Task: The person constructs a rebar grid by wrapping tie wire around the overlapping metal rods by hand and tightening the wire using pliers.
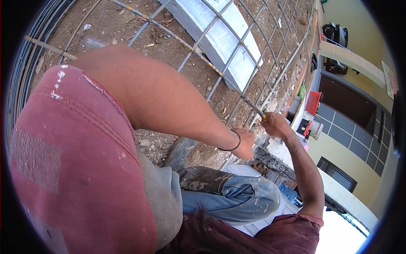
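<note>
My left hand [243, 144], with a dark band at its wrist, is beside the lower edge of a grid of steel bars [240, 42]. Its fingers look curled, but what they hold is hidden. Close by, my right hand [275, 125] is closed on the end of a rebar [253, 106] marked with orange patches. That bar runs up and left across the other bars. A pale grey, flat slab [224, 36] lies on the soil beneath the grid.
Long bars [31, 55] lie bundled at the far left. Soil [105, 25] and rubble surround the grid. At right is a house front with a dark doorway [349, 101], a red crate [313, 102] and a parked motorbike [335, 34]. My bent knee [253, 197] is below my hands.
</note>
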`<action>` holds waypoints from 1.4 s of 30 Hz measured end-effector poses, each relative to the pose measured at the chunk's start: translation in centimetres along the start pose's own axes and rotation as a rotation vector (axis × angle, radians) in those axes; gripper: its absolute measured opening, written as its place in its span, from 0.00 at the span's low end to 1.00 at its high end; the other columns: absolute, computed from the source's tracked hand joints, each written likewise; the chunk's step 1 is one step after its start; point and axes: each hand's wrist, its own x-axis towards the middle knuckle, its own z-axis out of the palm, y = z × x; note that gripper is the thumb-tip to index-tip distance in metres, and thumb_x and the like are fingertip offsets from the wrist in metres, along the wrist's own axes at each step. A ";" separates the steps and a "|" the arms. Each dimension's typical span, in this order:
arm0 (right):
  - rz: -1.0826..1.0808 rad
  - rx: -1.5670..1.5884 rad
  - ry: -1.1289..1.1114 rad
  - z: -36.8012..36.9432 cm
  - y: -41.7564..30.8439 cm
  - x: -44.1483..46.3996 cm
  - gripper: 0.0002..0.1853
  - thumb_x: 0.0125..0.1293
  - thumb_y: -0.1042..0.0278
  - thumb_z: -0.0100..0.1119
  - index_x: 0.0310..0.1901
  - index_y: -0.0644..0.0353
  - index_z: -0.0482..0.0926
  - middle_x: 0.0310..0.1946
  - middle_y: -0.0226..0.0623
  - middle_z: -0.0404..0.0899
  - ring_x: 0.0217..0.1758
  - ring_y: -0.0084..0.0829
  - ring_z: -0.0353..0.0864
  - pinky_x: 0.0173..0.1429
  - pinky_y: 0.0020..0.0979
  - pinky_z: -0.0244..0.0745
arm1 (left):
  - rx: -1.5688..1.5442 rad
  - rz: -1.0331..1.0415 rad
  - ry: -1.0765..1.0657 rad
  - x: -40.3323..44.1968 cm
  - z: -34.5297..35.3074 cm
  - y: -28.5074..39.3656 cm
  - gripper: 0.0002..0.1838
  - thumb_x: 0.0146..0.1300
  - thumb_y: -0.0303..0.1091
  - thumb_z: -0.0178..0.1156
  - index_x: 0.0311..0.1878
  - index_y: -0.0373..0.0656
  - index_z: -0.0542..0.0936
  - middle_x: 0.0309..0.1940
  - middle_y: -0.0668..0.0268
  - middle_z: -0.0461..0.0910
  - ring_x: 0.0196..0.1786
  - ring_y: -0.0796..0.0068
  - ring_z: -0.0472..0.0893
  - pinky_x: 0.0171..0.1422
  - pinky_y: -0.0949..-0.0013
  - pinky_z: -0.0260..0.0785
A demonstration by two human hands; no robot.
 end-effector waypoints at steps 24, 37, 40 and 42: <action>0.125 -0.176 0.240 3.3 4.5 4.2 0.20 0.68 0.54 0.66 0.50 0.59 0.71 0.31 0.52 0.86 0.36 0.54 0.88 0.45 0.54 0.81 | -0.086 0.105 0.045 -0.3 0.1 -1.4 0.38 0.64 0.42 0.62 0.72 0.29 0.67 0.76 0.31 0.61 0.78 0.39 0.65 0.82 0.48 0.59; 0.043 0.762 -0.389 -0.1 4.0 1.8 0.16 0.62 0.68 0.78 0.37 0.66 0.78 0.21 0.37 0.81 0.20 0.30 0.83 0.23 0.35 0.77 | -0.043 0.017 0.608 0.0 -1.4 -4.5 0.11 0.59 0.29 0.55 0.46 0.43 0.74 0.49 0.56 0.79 0.52 0.47 0.78 0.60 0.44 0.67; 0.113 0.738 -0.526 -2.5 3.1 1.5 0.19 0.58 0.73 0.79 0.41 0.69 0.76 0.22 0.42 0.81 0.18 0.32 0.83 0.20 0.34 0.77 | 0.132 0.233 0.805 0.6 -5.2 -5.7 0.15 0.57 0.25 0.55 0.49 0.43 0.72 0.46 0.55 0.77 0.52 0.48 0.77 0.60 0.45 0.67; 0.035 0.493 -0.325 -3.8 2.0 0.5 0.20 0.61 0.70 0.77 0.45 0.69 0.75 0.29 0.45 0.81 0.24 0.32 0.85 0.26 0.34 0.79 | 0.211 0.432 0.966 1.7 -7.8 -6.7 0.21 0.55 0.21 0.54 0.54 0.42 0.69 0.46 0.55 0.74 0.53 0.48 0.76 0.59 0.47 0.67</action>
